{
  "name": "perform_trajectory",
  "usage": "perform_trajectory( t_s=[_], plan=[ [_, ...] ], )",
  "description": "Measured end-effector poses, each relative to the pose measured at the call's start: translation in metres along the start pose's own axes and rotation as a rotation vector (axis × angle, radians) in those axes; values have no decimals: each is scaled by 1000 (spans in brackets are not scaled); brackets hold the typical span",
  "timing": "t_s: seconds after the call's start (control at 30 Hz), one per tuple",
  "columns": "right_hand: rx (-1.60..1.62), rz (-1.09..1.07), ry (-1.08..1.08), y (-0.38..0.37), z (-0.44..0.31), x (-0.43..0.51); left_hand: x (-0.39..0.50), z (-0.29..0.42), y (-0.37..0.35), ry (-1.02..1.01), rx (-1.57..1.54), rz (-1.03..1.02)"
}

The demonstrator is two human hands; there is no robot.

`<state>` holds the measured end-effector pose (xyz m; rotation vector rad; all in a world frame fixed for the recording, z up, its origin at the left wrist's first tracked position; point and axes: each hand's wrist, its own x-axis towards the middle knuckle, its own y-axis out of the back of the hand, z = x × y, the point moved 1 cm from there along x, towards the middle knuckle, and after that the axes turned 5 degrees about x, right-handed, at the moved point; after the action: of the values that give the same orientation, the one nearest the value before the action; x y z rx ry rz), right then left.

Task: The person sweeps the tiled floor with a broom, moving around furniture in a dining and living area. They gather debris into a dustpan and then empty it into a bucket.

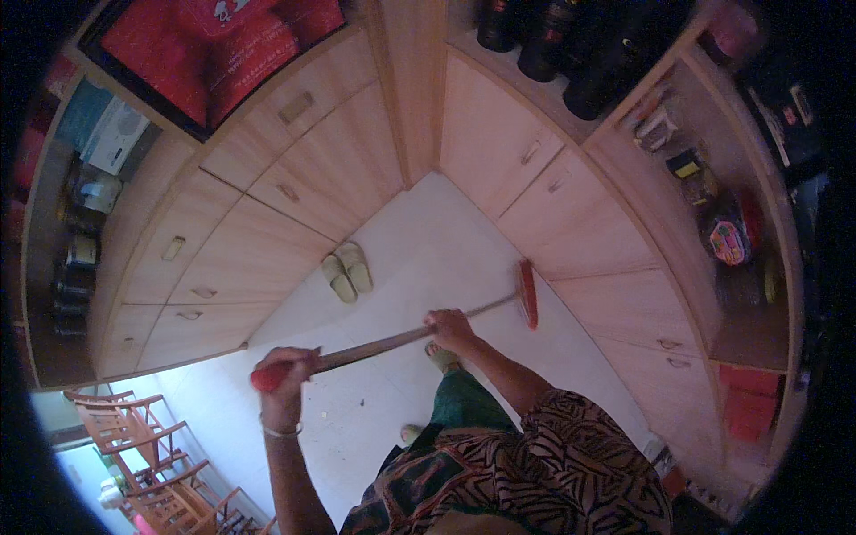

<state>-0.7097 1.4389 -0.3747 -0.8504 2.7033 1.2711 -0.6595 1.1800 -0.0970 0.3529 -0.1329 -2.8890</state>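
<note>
A long-handled broom [374, 348] slants across the view ahead of my body. My left hand [289, 368], with a bracelet at the wrist, is closed around the red end of the handle. Further along the shaft my right hand [452, 329] grips it too. The red broom head [527, 294] is at the floor beside the right-hand cabinets; its bristles are hard to make out. Small dark specks [362, 402] and a pale bit [324, 414] lie on the light floor [374, 441] below the handle.
A pair of slippers [346, 271] sits against the left wooden cabinets [321, 174]. More cabinets [595, 234] line the right, meeting the left ones in a corner. Dark bottles [535, 47] stand on a shelf above. Wooden chairs [154, 461] are at lower left. My feet [441, 356] wear slippers.
</note>
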Motion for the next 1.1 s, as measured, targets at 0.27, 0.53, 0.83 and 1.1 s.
perform_trajectory(
  t_s=[0.27, 0.53, 0.83, 1.1],
  plan=[
    [-101, -127, 312, 8, -67, 156, -4, -6, 35, -160, -145, 360],
    [-250, -495, 449, -57, -103, 160, -94, -49, 47, 14, -181, 707],
    [172, -774, 668, -123, -247, -8, -261, 64, 105, -177, 220, 791],
    [307, -879, 766, -98, -303, -69, -337, 75, 159, -641, -227, 559]
  ],
)
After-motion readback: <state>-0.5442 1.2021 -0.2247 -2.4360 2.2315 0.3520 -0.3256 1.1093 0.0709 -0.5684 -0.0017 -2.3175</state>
